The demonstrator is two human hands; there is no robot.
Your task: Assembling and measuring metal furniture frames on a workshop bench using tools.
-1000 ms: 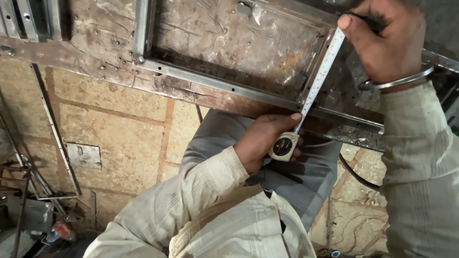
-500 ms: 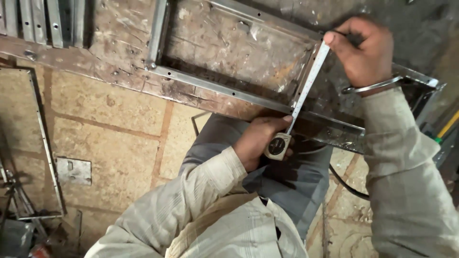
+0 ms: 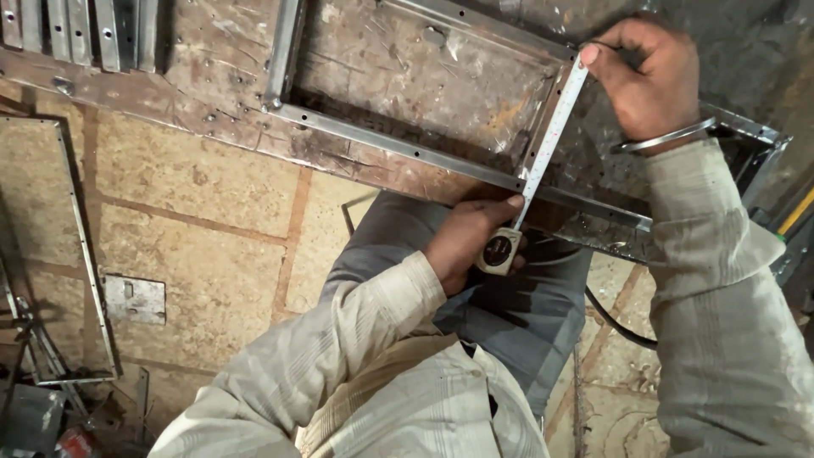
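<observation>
My left hand grips the round case of a tape measure at the near edge of a worn workbench. The white tape blade runs up and to the right across a rectangular metal frame lying flat on the bench. My right hand, with a metal bangle on its wrist, pinches the blade's far end against the frame's far corner. The blade lies along the frame's right-hand side bar. Both sleeves are pale and striped.
Several metal strips lie side by side at the bench's top left. A thin metal frame and a small metal plate rest on the stone tile floor at left. A black cable curves below the bench at right.
The view has shifted a little, so the bench and frame sit differently in the picture. Both hands still hold the tape stretched across the frame in the same way.
</observation>
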